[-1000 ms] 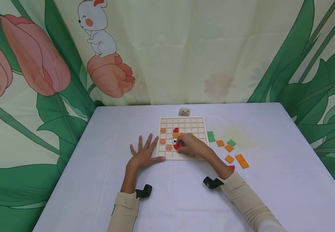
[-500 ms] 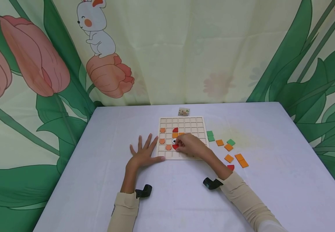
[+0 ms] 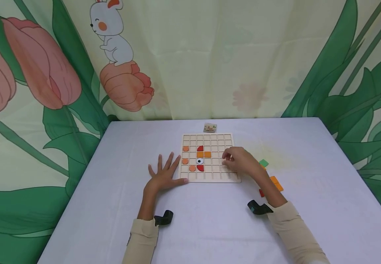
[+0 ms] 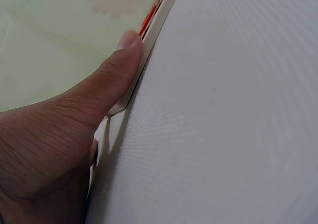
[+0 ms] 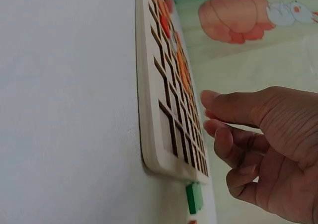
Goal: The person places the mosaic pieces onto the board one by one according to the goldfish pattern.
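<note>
- Head view: the grid board lies on the white tablecloth, with orange discs in cells around nine o'clock. Just left of its middle sit an eye piece, red quarter pieces and orange squares.
- Same view: the left hand, at eight o'clock, has its fingers spread. The right hand hangs at three o'clock, fingers loosely curled; loose orange tiles lie at four o'clock. The step in hand looks like filling cells, only partly done.
- Left wrist view: the straight thumb rests against the board's edge; the other fingers are mostly hidden.
- Right wrist view: thumb and fingertips are close together, nothing visible between them. A green piece shows at six o'clock; adding another would call for a fresh pinch on a loose tile.
</note>
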`<act>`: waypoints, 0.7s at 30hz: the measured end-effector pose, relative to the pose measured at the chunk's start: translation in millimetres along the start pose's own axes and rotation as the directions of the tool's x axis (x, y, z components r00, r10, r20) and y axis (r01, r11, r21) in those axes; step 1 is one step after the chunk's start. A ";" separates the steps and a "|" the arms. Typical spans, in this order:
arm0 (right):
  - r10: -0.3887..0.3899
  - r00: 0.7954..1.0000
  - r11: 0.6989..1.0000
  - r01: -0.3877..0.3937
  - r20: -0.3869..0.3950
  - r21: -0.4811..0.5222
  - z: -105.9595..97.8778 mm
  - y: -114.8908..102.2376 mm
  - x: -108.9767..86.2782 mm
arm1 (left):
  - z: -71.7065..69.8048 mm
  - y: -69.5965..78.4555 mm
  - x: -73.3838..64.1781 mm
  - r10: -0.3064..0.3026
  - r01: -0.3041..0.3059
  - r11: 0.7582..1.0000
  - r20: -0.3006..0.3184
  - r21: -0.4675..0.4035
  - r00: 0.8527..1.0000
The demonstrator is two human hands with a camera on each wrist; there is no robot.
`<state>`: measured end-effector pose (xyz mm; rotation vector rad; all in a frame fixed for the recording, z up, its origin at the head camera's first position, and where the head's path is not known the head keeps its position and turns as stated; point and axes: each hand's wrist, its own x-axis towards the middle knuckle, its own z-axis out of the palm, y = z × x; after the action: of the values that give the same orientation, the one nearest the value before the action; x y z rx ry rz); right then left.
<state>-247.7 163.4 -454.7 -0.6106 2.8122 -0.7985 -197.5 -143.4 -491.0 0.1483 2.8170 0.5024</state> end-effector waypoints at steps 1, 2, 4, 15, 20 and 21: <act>0.016 1.000 1.000 -0.016 -0.003 -0.002 -3.9 4.6 -2.8 | -0.3 -0.1 -0.3 0.000 0.000 1.000 -0.002 -0.002 1.000; 0.037 0.999 0.999 -0.037 -0.006 -0.009 -7.5 8.9 -5.8 | -0.5 -0.2 -0.5 0.001 -0.001 1.000 -0.004 -0.003 1.000; 0.078 0.997 0.996 -0.079 -0.019 -0.033 -13.2 17.9 -11.9 | -0.7 -0.3 -0.8 0.003 -0.003 1.000 -0.005 -0.005 1.000; 0.239 0.971 0.964 -0.238 -0.003 -0.121 -25.1 46.9 -37.1 | -0.3 0.1 -0.5 0.004 -0.004 1.000 0.014 -0.004 1.000; 0.256 0.966 0.960 -0.250 0.031 -0.128 -28.7 53.7 -39.3 | -1.1 0.6 -1.0 0.005 -0.005 1.000 0.010 -0.003 1.000; 0.259 0.965 0.960 -0.253 0.038 -0.124 -29.5 54.8 -39.2 | -1.1 0.4 -0.9 0.003 -0.003 1.000 0.014 -0.001 1.000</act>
<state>-238.4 236.3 -457.5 -0.2687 2.8241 -0.5610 -197.0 -143.5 -489.6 0.1548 2.8030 0.5015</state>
